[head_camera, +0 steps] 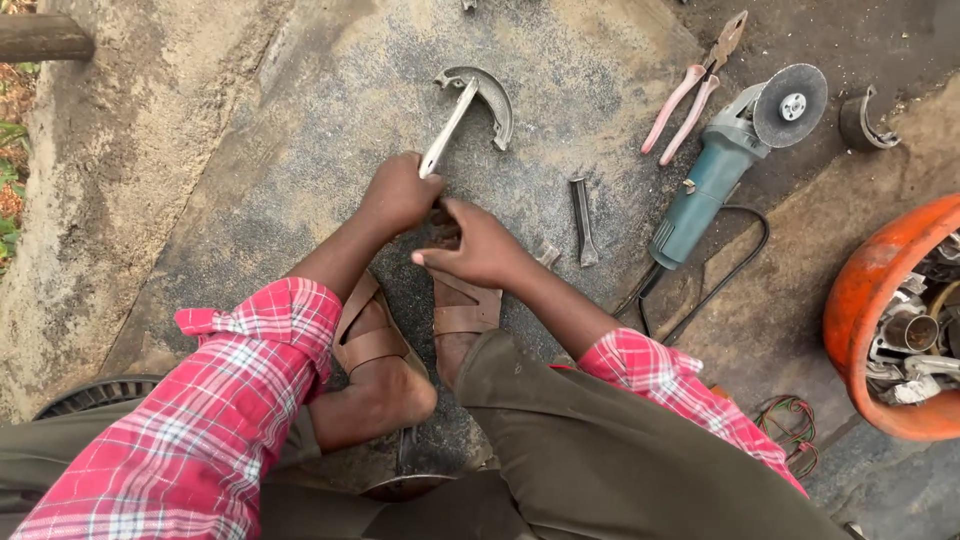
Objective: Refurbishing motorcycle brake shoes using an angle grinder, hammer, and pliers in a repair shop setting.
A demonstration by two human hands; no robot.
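Gripping a flat metal tool [447,130] in my clenched left hand [398,193], I press my right hand [482,245], fingers curled, onto something small, perhaps metal, hidden beneath.

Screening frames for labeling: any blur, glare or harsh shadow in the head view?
Head view: soft, even daylight, no hard shadows, no glare, even on the metal bar gripped by the left hand. Right hand and angle grinder are sharp; the plaid sleeves near the lens look slightly soft. Mild wide-angle stretch at the edges.
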